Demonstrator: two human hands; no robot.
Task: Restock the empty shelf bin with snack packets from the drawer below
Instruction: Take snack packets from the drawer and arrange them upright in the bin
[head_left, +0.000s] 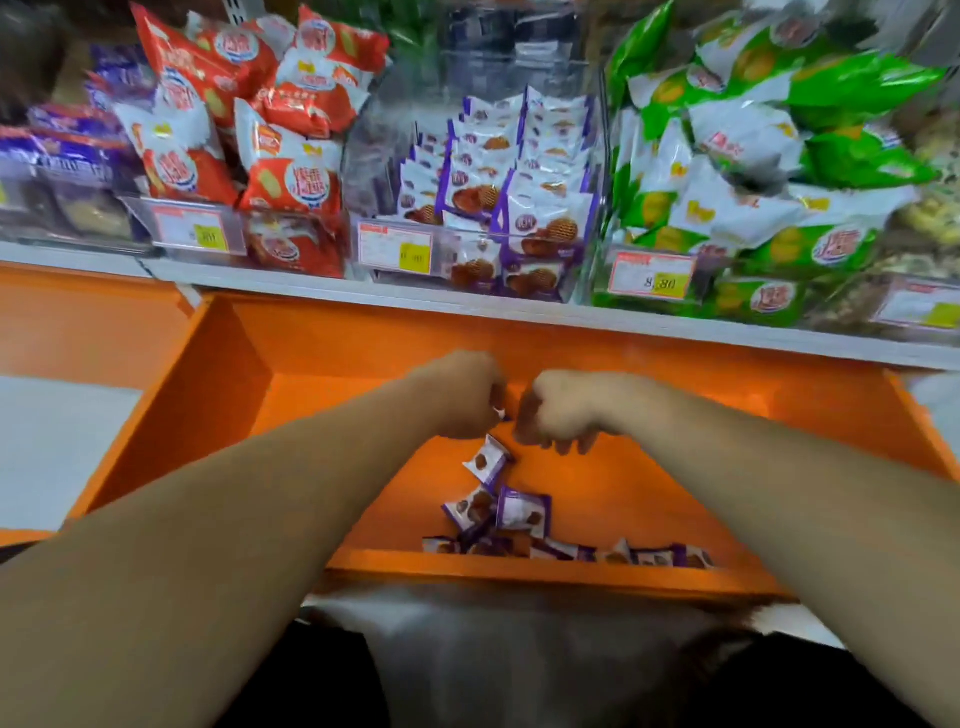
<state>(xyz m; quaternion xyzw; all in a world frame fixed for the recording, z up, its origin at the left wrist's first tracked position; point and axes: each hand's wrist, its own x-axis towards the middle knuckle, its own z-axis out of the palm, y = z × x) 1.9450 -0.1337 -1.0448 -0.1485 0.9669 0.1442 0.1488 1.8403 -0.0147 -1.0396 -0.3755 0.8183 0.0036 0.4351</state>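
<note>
Forearms (234, 519): bare, reaching into the drawer (322, 353)
Left hand (460, 397): fingers curled, seemingly pinching a packet (500, 413), of which only a white sliver shows
Right hand (558, 410): just beside the left, fingers curled down; blur hides whether it holds anything
Packets (519, 512): a loose scatter on the drawer floor, some tucked against the front wall
Bin (389, 156): on the shelf above, already partly filled with matching packets
Risk: slick wrappers could slip from a loose pinch and drop back; those against the front wall may be missed; careless dropping could topple the bin's upright rows or nudge the heaped red bags (291, 176) and green bags (779, 156)
Materials: drawer smooth, orange, box-shaped; packets small, squarish, glossy purple-and-white film with crimped ends; bin clear rigid plastic
</note>
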